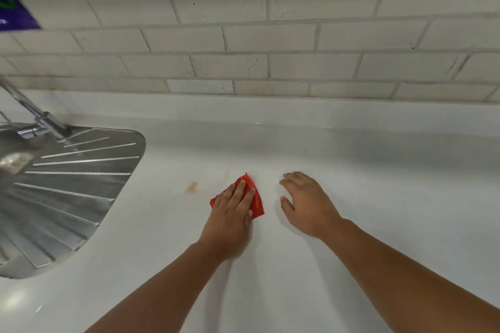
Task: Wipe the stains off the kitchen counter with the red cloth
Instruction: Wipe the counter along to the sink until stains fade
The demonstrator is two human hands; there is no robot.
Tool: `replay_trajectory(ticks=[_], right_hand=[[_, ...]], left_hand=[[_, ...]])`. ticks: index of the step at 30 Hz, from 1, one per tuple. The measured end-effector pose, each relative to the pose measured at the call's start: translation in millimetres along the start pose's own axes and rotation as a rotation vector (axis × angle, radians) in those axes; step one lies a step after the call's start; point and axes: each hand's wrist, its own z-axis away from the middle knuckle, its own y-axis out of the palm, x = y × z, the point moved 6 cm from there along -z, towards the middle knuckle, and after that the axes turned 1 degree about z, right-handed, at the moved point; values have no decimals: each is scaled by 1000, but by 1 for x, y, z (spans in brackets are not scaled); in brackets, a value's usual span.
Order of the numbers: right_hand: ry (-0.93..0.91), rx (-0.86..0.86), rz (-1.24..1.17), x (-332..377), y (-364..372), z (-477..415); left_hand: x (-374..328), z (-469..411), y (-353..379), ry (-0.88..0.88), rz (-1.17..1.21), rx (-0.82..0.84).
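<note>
A folded red cloth lies flat on the white kitchen counter. My left hand presses down on it with the fingers spread over the cloth, covering most of it. A small brownish stain marks the counter just left of the cloth, a short gap away. A fainter mark shows beyond the cloth. My right hand rests palm down on the bare counter to the right of the cloth, fingers apart, holding nothing.
A steel sink drainer with ridges fills the left side, with a chrome tap at its back. A white tiled wall rises behind the counter. A purple label hangs at the upper left.
</note>
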Motion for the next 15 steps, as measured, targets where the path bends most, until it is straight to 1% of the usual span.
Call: replay_trajectory(ticks=[5, 8, 11, 13, 15], right_hand=[[-47, 23, -5, 36, 18, -1], [-39, 10, -9, 53, 25, -4], [-11, -21, 1, 59, 31, -2], [12, -51, 9, 61, 36, 1], [37, -79, 18, 61, 38, 6]], left_hand=[[58, 54, -19, -129, 3, -65], [113, 71, -34, -330, -32, -82], [165, 68, -51, -515, -48, -122], [191, 52, -59, -559, -64, -104], [204, 26, -61, -552, -67, -88]])
